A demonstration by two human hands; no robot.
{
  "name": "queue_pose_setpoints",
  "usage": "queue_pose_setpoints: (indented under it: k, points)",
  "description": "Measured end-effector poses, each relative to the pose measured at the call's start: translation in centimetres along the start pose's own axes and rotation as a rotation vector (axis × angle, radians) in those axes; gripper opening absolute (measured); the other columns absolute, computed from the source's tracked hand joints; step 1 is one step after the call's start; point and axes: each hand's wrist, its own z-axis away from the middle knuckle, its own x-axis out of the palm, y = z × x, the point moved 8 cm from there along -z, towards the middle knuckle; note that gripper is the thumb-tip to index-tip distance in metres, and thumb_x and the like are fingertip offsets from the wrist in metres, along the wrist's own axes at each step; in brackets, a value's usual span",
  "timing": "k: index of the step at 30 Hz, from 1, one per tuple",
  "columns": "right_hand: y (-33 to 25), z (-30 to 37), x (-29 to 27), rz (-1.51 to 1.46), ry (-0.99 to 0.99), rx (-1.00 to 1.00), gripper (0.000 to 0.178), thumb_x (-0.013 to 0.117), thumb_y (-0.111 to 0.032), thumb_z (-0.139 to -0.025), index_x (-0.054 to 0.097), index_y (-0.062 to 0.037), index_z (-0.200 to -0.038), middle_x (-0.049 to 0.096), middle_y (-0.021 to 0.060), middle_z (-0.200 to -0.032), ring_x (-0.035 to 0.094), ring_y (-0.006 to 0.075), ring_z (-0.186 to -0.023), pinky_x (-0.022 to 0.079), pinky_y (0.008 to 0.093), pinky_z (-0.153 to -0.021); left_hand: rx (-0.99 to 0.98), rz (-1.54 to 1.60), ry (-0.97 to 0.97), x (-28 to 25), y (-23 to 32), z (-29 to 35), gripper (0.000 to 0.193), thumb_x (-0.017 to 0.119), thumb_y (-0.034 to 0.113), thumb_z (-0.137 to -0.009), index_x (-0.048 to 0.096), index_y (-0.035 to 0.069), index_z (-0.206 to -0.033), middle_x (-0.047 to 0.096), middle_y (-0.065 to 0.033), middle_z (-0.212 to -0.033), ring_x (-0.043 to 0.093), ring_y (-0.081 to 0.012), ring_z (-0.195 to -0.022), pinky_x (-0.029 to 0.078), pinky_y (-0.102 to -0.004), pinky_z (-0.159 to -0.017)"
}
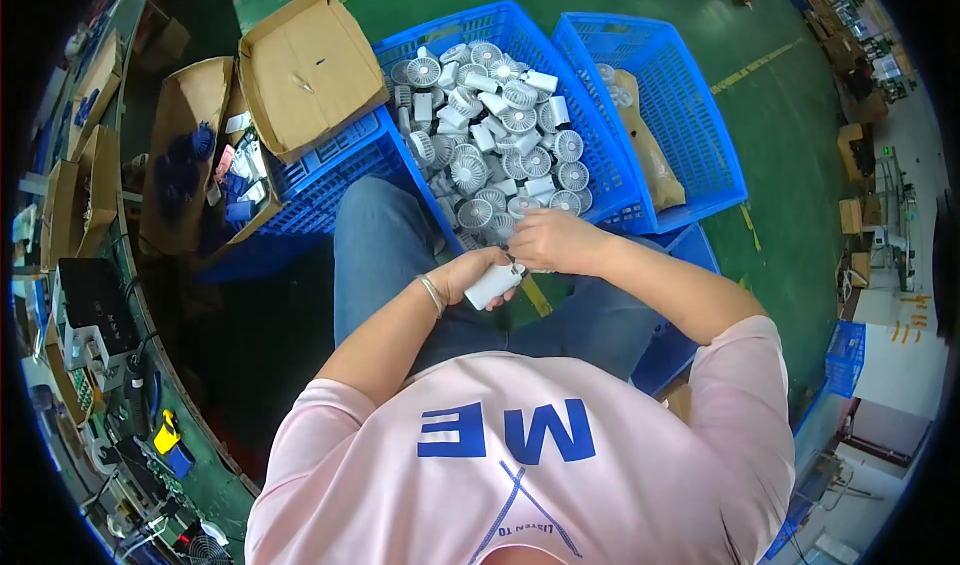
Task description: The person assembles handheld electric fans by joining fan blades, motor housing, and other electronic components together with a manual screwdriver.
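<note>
My left hand, with a bangle at its wrist, is closed around the white handle of a small handheld fan above my lap. At the handle's upper end, my right hand has its fingers pinched together. What those fingers hold is hidden, and the fan's head cannot be made out behind them. Just beyond both hands, a blue plastic crate is heaped with white handheld fans, round grilles and handles lying every which way.
Right of the heap stands another blue crate with a brown sheet and a few fans. At left, a cardboard box holds blue and white parts, beside an open carton. A cluttered green workbench runs along the left.
</note>
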Motion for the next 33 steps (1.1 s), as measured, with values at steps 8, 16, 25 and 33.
queue_pose_setpoints:
  k: [8,16,25,33]
  points:
    - [-3.8,1.6,1.8,0.125,-0.012,-0.086,0.008,0.06,-0.015,-0.066,0.058,-0.0072,-0.065,0.057,0.005,-0.065,0.059,0.0206,-0.066,0.049,0.032,-0.057,-0.122,-0.148,-0.026,0.8,-2.6,0.6,0.039,0.033,0.033,-0.085,0.055,0.005,-0.101,0.056,-0.009,-0.067,0.054,-0.0181,-0.051,0.047,-0.0306,-0.045]
    - [-2.5,1.5,-1.4,0.249,0.237,0.127,0.03,0.064,-0.027,-0.075,0.058,-0.0043,-0.093,0.057,0.0097,-0.089,0.059,0.0258,-0.082,0.049,0.0367,-0.072,0.04,-0.241,0.089,0.8,-0.2,1.5,0.036,0.033,0.029,-0.09,0.042,0.011,-0.12,0.056,-0.009,-0.068,0.056,-0.0169,-0.049,0.047,-0.0278,-0.043]
    - [2.3,3.3,1.0,-0.328,-0.152,0.959,0.061,0.056,-0.058,-0.079,0.057,0.0024,-0.09,0.061,0.021,-0.085,0.062,0.0365,-0.069,0.049,0.0445,-0.064,0.55,-1.125,0.513,-0.5,4.3,1.2,0.069,0.05,0.024,-0.086,0.012,0.005,-0.14,0.06,-0.0298,-0.086,0.058,-0.0458,-0.08,0.044,-0.0489,-0.075]
    - [3.8,6.0,8.8,-0.945,0.219,0.899,0.026,0.043,-0.025,-0.093,0.051,-0.0007,-0.098,0.06,0.0174,-0.094,0.058,0.0319,-0.089,0.045,0.0379,-0.077,0.489,-1.061,0.513,1.8,4.8,1.1,0.06,0.049,0.025,-0.087,0.021,0.004,-0.135,0.06,-0.0282,-0.091,0.059,-0.0434,-0.085,0.046,-0.0465,-0.076]
